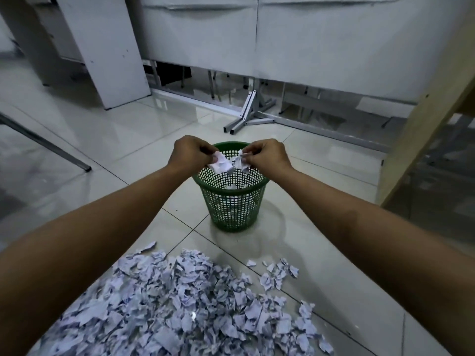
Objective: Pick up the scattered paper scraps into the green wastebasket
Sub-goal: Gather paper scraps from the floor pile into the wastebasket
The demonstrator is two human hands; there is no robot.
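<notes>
Left hand (189,152) and right hand (267,156): scraps pinched above green wastebasket (232,217), frame centre | basket partly filled | large scrap pile (180,304) left on floor, lower frame

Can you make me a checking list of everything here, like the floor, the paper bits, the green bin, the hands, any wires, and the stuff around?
Surface: glossy pale tiled floor.
Job's things: green wastebasket upright on the floor, some scraps already inside; big pile of paper scraps on the floor near the person, a smaller cluster to its right.
Clutter: nothing seen besides the scraps.
Grippers: left hand and right hand each grip held scraps over the basket's mouth.
Cables: nothing seen.
Surroundings: white panels on metal feet behind; wooden board at right.
</notes>
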